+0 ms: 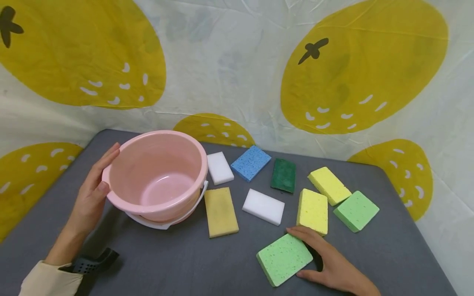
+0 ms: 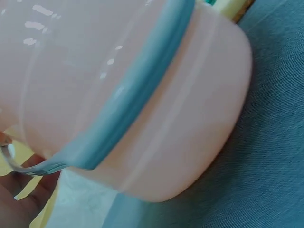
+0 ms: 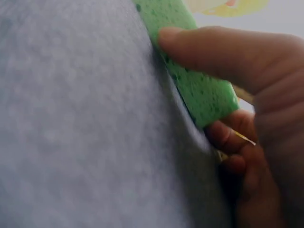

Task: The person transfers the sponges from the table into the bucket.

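On the left of the head view, my left hand point(image 1: 89, 195) holds a pink bucket point(image 1: 157, 166) by its rim, thumb near the rim and fingers along the outer side. The bucket looks tilted towards me, its inside bare and its white handle point(image 1: 166, 225) hanging at the front. In the left wrist view the bucket wall point(image 2: 204, 104) fills much of the frame. At the front right, my right hand point(image 1: 329, 261) grips a green sponge point(image 1: 285, 260) between thumb and fingers. The right wrist view shows the thumb pressed on the edge of that sponge point(image 3: 202, 88), close to the cloth.
Between the bucket and the right edge lie white sponges point(image 1: 263, 206) point(image 1: 220, 168), a tan sponge point(image 1: 221, 213), a blue sponge point(image 1: 251, 163), a dark green scouring pad point(image 1: 283, 175), yellow sponges point(image 1: 312, 210) point(image 1: 328, 186) and another green sponge point(image 1: 356, 211). A patterned curtain point(image 1: 229, 61) hangs behind the grey table point(image 1: 177, 263).
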Motion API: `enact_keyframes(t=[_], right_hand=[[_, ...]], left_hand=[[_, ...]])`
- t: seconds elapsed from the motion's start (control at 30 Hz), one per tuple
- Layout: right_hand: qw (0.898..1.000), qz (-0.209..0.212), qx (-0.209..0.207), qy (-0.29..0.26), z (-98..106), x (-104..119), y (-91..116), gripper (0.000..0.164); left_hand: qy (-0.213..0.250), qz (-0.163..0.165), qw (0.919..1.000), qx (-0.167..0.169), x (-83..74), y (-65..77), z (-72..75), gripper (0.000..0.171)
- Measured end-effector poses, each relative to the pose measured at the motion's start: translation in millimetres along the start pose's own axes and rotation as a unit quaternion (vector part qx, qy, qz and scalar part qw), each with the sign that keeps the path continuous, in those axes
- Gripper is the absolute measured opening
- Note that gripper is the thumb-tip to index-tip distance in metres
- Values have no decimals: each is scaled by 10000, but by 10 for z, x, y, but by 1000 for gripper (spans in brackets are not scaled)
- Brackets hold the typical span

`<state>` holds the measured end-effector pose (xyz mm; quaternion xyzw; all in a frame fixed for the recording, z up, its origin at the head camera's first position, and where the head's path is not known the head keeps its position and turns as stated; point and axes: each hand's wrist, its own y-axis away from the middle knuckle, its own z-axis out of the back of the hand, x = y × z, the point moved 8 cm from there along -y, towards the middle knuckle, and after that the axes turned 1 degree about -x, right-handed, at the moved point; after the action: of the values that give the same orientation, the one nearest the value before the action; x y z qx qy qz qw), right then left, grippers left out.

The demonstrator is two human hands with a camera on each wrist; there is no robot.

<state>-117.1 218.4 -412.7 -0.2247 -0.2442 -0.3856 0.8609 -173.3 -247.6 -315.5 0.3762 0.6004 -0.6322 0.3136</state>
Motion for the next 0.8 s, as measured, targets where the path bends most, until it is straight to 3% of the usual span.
enact_keyframes(t=[0.13, 0.27, 0.4, 0.63, 0.8], right_hand=[[9994, 39, 87, -326, 61, 83, -20, 80], [9988, 156, 62, -458, 141, 215, -58, 76], [9981, 239, -16, -565, 178, 275, -82, 71], [9944, 322, -81, -1000, 145, 303, -99, 68], [9956, 170, -221, -900, 193, 342, -142, 68]], left_hand=[[379, -183, 9990, -171, 20, 7, 5, 51], [581, -147, 9978, -273, 45, 13, 9, 53], [605, 24, 9975, -366, 83, 15, 6, 53], [489, 38, 9981, -377, 98, 15, 7, 52], [513, 46, 9979, -403, 107, -18, 21, 52]])
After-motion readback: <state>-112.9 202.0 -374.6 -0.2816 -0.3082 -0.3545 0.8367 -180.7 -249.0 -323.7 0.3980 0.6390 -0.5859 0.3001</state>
